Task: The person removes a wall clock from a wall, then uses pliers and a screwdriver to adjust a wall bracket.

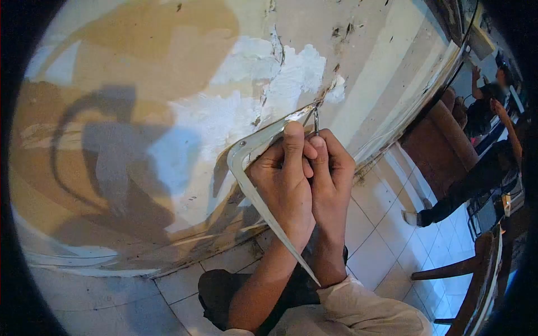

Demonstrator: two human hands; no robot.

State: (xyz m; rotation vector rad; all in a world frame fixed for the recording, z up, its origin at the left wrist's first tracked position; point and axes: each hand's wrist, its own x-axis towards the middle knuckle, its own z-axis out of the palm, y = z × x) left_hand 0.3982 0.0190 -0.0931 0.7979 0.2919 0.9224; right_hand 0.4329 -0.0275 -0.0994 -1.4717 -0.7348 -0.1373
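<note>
A pale, flat, bent bracket [255, 193] with a corner near the wall runs from the wall down past my wrists. My left hand [288, 179] is closed around its upper arm, thumb on top. Beside it, touching, my right hand [330, 173] pinches a thin metal tool [316, 120] between thumb and fingers. The tool's tip meets the far end of the bracket's upper arm, close to a damaged spot on the wall. White patches of filler [291, 73] cover part of the stained wall [190, 22] around there.
Tiled floor [386, 229] lies below the wall. At the right a person in dark clothes [471, 179] stands near a brown sofa [437, 137]. A wooden chair [482, 257] is at the lower right. Shadows fall across the wall at left.
</note>
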